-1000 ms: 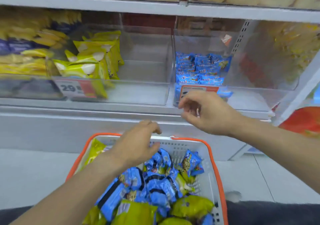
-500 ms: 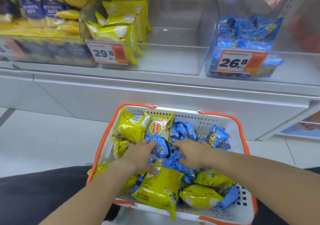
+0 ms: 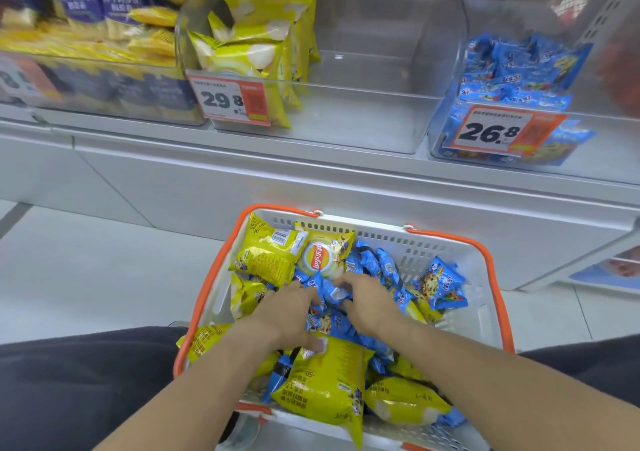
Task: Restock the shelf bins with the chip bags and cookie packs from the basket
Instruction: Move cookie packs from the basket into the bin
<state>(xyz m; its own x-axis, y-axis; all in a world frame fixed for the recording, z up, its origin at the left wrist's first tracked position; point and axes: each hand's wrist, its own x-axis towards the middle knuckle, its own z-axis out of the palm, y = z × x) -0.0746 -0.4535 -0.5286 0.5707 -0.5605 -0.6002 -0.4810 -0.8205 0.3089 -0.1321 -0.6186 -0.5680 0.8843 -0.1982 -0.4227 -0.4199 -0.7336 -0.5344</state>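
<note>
Cookie packs [image 3: 332,293], small and blue, lie heaped in the middle of the basket [image 3: 450,249], with yellow chip bags [image 3: 266,256] round and over them. Both hands are down in the heap: the left hand [image 3: 287,315] and the right hand [image 3: 369,301] have their fingers curled into the blue packs, each grip apparently closing on wrappers, though exactly which packs is hidden under the fingers.

The packs look light, crinkly and slick, so several can likely be gathered at once by bunching the film; a loose one may slip out. Chip bags seem puffed with air and their contents brittle, so they are best taken by the sealed edge or cradled, not squeezed. On the shelf, the cookie bin [image 3: 588,159] sits at the right and the chip bin [image 3: 363,131] in the middle, both with room.
</note>
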